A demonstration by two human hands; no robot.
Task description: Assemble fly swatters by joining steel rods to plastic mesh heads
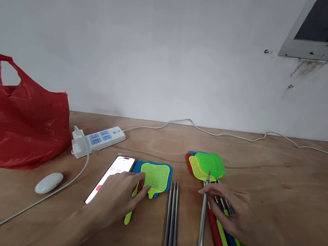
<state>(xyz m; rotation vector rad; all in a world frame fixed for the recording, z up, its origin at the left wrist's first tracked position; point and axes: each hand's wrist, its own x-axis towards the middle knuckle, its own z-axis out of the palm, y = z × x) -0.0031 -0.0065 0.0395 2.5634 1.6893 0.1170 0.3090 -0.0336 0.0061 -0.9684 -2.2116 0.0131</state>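
My right hand (228,209) pinches a slim metal rod (201,234) between thumb and fingers. The rod's upper end overlaps a green fly swatter head (209,163) in the picture. Below this hand lie assembled swatters with metal shafts and coloured handles, among them a red handle (218,242). My left hand (125,191) hovers with curved thumb and index finger apart, close to a yellow-green swatter head (156,177) on top of blue ones. Partly behind that thumb is a yellow-green handle (128,218). Several loose metal rods (171,226) lie side by side between my hands.
A phone (123,164) with a lit timer lies partly under my left arm. Behind it is a white power strip (100,140) with a cable along the wall. A white mouse-shaped object (49,183) and a red plastic bag (24,119) are on the left.
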